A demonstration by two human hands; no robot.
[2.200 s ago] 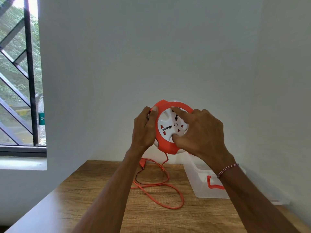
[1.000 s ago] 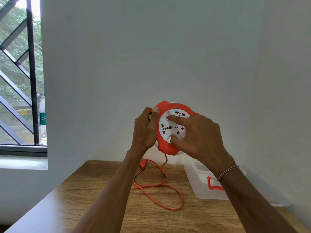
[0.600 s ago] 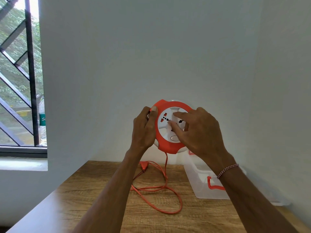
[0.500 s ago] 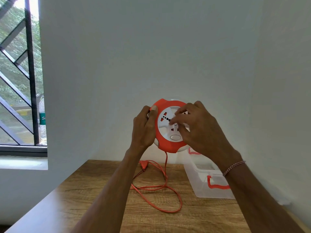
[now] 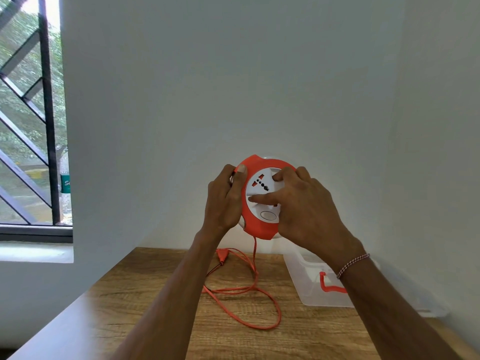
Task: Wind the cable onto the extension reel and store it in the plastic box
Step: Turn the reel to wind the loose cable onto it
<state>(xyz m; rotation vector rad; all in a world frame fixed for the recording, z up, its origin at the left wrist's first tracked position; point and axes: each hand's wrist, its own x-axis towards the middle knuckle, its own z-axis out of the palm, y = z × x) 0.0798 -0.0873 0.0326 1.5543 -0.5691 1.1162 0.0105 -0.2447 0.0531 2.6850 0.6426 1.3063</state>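
Observation:
I hold a round orange and white extension reel [image 5: 255, 224] upright in the air above the wooden table [image 5: 161, 320]. My left hand [image 5: 223, 201] grips its left rim, thumb on the orange edge. My right hand [image 5: 304, 211] lies on the white socket face, fingers pressed into it. An orange cable [image 5: 249, 305] hangs from the reel's bottom and lies in loose loops on the table, ending in an orange plug [image 5: 222, 254]. A clear plastic box [image 5: 304, 284] with an orange latch [image 5: 328, 287] stands open at the right, partly behind my right forearm.
White walls close in behind and to the right of the table. A barred window [image 5: 31, 120] is at the left, with a plastic bottle [image 5: 65, 188] on its sill. The box's clear lid [image 5: 420, 305] lies beside the box near the right wall.
My right hand has turned the white socket face around within the reel, shifting its grip. The cable loop on the table has shrunk and drawn slightly toward the reel. The left hand stays put.

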